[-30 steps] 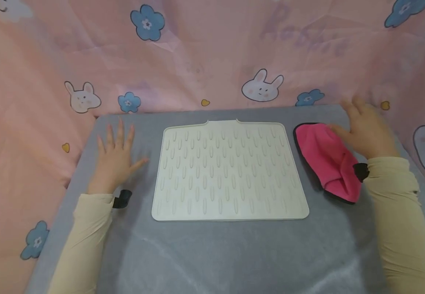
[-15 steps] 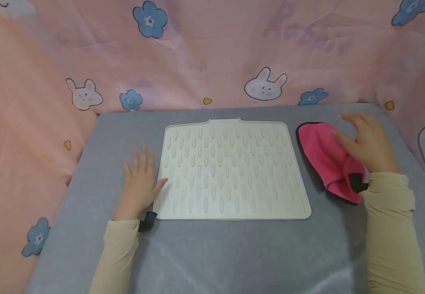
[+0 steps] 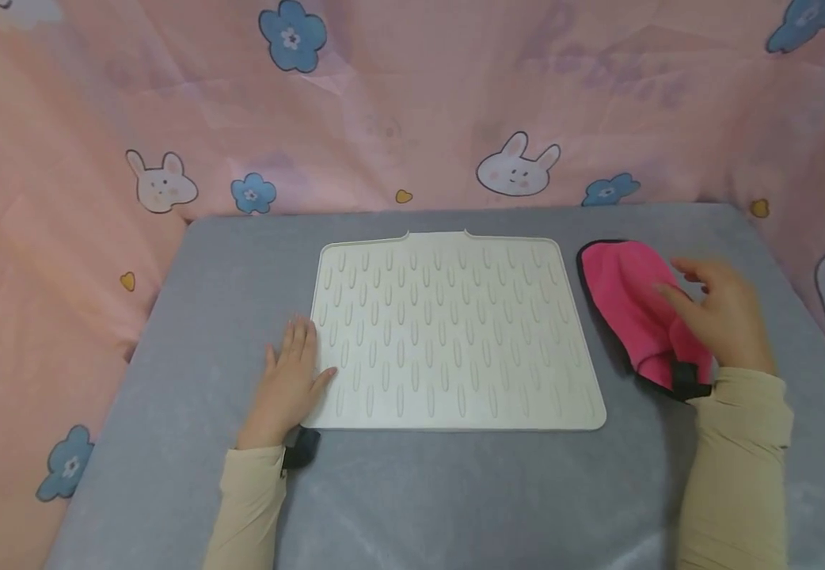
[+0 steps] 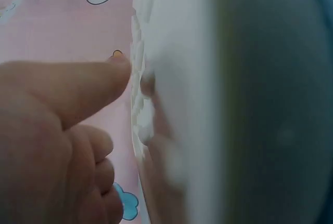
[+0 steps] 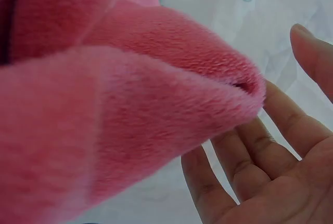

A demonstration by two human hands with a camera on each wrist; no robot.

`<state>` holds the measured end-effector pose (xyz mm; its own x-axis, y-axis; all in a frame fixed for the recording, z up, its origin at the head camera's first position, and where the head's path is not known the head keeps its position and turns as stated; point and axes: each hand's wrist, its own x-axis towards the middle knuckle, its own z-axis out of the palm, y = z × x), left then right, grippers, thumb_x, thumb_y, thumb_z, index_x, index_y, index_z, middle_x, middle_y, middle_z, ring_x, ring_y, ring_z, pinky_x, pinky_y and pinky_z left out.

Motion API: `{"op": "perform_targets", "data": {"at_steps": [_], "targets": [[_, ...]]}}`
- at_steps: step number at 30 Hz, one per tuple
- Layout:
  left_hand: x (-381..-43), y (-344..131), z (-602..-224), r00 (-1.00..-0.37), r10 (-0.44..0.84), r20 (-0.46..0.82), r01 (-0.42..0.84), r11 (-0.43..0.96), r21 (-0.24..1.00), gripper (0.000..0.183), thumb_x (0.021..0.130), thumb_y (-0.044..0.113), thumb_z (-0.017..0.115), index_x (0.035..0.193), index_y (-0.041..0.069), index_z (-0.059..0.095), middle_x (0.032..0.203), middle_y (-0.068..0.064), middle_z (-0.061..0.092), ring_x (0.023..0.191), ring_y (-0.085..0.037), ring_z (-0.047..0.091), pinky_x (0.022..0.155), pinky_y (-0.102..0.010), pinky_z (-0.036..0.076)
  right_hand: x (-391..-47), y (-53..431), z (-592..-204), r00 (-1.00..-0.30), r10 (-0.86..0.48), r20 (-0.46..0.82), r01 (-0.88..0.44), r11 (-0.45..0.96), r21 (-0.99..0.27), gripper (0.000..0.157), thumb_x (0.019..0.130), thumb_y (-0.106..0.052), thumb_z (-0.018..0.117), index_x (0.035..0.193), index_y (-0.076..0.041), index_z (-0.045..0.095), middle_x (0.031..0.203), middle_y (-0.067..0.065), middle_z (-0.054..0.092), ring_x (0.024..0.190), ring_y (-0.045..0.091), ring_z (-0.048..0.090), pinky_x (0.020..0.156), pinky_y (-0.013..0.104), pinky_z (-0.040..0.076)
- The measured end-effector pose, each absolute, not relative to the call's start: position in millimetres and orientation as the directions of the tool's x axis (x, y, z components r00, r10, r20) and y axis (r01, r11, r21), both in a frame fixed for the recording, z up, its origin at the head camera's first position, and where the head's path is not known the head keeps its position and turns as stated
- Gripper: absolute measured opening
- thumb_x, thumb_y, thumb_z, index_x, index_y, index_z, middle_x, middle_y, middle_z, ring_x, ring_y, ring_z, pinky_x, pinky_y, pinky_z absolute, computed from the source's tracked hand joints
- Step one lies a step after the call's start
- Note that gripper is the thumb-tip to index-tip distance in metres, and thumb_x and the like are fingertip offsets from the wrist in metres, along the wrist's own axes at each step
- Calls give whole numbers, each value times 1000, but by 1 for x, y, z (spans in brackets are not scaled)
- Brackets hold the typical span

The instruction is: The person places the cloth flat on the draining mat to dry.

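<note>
A cream-white mat (image 3: 448, 324) with rows of raised oval ridges and a spouted far edge lies flat. My left hand (image 3: 280, 400) is at its left side, fingers straight along the rim and thumb over the ridges. In the left wrist view the thumb of this left hand (image 4: 57, 99) points at the mat's ridged face. To the mat's right lies a crumpled pink fleecy cloth (image 3: 626, 293) with black edging. Beside it my right hand (image 3: 733, 321) has loosely bent fingers. In the right wrist view the pink cloth (image 5: 156, 104) overlaps the fingertips of the right hand (image 5: 265, 167), with the thumb apart.
A grey fabric-covered table (image 3: 441, 507) bears the mat and the cloth. Behind it and along the sides hangs a pink curtain (image 3: 384, 103) printed with rabbits and blue flowers. A black wrist strap (image 3: 302, 449) sits at the left cuff.
My left hand has moved right and nearer to me, from the bare table to the mat's left edge. My right hand has drawn back towards me along the pink cloth.
</note>
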<state>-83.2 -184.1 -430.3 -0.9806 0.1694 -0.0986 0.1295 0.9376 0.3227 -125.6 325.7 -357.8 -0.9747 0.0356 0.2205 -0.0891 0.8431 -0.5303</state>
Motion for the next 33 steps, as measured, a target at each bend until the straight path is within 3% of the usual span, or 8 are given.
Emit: {"op": "perform_targets", "data": {"at_steps": [4,7,10,15,19,23,27,33], "targets": [[-82,-183,-436,-970,207,-126,156,932,327,75,97,32,51,146,-8,10,154,-21,4,142,-35,1,110,-60,5,-114,330,-371,-968,82,236,-67,825,-561,46,90,-17,65,124,11,53,115,31,51,100,43,46,78,19,36],[-80,-183,-441,-963,235,-134,181,928,326,72,98,32,49,146,-8,13,154,-21,6,142,-34,5,110,-59,10,-105,331,-380,-963,119,244,-43,821,-570,45,88,-17,67,123,10,55,110,30,54,88,27,46,64,11,31],[-78,-181,-445,-957,257,-132,200,920,338,70,99,31,48,145,-9,15,154,-21,7,141,-35,8,110,-57,14,-99,330,-388,-956,161,246,-8,822,-570,45,88,-16,68,123,9,56,108,30,55,82,21,42,59,15,32],[-73,-181,-447,-966,242,-96,192,913,361,69,98,28,50,144,-11,16,154,-22,7,140,-37,13,110,-57,14,-97,326,-397,-947,229,226,59,816,-575,50,87,-18,68,127,8,53,114,32,54,94,42,49,64,20,32],[-71,-183,-446,-972,219,-84,175,915,364,69,98,27,50,144,-11,14,154,-22,7,140,-36,15,110,-58,13,-102,321,-400,-942,270,201,108,807,-581,53,87,-20,67,128,9,51,114,32,54,94,44,48,66,30,34],[-71,-184,-445,-974,213,-79,170,913,371,69,98,26,50,144,-11,15,154,-22,7,140,-35,14,110,-57,13,-107,316,-401,-933,293,209,121,802,-585,51,86,-16,69,126,10,52,114,32,54,94,44,49,66,32,34],[-73,-184,-445,-974,215,-70,176,914,366,68,98,25,50,144,-11,15,154,-22,8,141,-35,14,110,-57,13,-110,313,-404,-912,321,254,120,803,-584,41,86,-11,68,120,10,57,108,30,58,84,36,49,62,29,31],[-77,-182,-444,-974,212,-74,173,917,360,68,99,26,49,144,-10,15,154,-22,8,141,-34,13,110,-57,13,-114,311,-408,-882,367,295,134,797,-589,33,87,-16,66,110,7,63,96,26,60,70,12,37,57,28,28]]}}
